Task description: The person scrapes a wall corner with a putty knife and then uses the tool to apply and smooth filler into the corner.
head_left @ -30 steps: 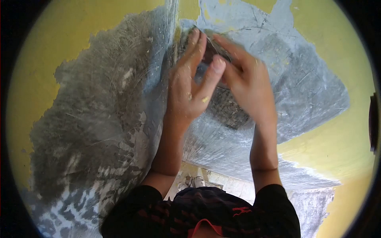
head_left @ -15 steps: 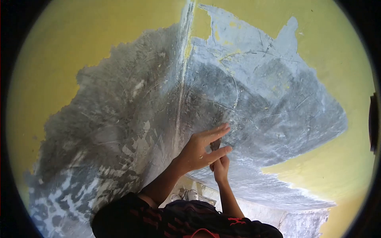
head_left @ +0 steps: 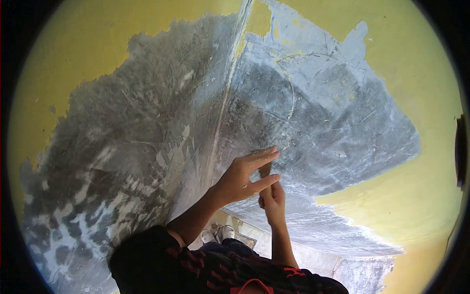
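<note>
Near the lower centre of the frame, the left hand [head_left: 243, 177] is spread open, fingers stretched toward the scraped grey wall [head_left: 313, 112]. Just behind it, the right hand [head_left: 272, 197] is closed around a small scraper [head_left: 265, 170]. Only the scraper's brown top shows; its blade is hidden by the left fingers.

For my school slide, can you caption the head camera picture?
Left hand and right hand press a small scraper against a scraped grey wall corner.

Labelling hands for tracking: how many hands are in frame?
2. The left hand is spread against the scraped wall near the corner; the right hand sits just below and behind it, partly hidden, holding a small tool.
</note>
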Demonstrator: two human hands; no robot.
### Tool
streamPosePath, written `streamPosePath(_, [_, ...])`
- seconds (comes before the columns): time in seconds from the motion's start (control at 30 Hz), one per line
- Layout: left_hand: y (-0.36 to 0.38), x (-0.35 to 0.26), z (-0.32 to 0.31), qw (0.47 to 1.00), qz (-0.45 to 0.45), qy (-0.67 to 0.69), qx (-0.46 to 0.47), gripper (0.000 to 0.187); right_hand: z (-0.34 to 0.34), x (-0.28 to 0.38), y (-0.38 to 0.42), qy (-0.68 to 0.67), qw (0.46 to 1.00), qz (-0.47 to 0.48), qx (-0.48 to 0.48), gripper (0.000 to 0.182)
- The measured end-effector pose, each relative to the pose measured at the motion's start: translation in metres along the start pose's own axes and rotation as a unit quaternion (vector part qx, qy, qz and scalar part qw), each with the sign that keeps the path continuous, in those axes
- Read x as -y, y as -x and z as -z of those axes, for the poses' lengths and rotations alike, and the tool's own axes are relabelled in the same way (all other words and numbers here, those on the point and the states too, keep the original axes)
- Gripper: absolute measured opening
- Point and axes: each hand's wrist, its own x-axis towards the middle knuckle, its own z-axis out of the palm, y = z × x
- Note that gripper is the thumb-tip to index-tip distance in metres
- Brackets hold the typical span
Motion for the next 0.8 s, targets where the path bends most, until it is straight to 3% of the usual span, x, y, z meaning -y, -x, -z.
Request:
streamPosePath(0.13, [0.002,-0.006,-0.001,1.0,-0.021,-0.004,-0.003,0.066,0.012,0.014,-0.002,-0.016,0.99,0.12,-0.07,0.032])
streamPosePath(0.47, [0.001,0.025,-0.019,0.993,-0.035,-0.107,0.048,0.085,0.01,-0.003,-0.026,-0.057,0.985,0.139,-0.084,0.032])
streamPosePath(0.7, [-0.002,0.044,-0.016,0.988,-0.071,-0.138,0.016,0.085,-0.006,-0.018,-0.045,-0.108,0.977,0.152,-0.098,0.033])
streamPosePath(0.8, [-0.002,0.049,-0.016,0.983,-0.079,-0.162,0.019,0.087,-0.01,-0.016,-0.046,-0.102,0.98,0.16,-0.053,0.032])
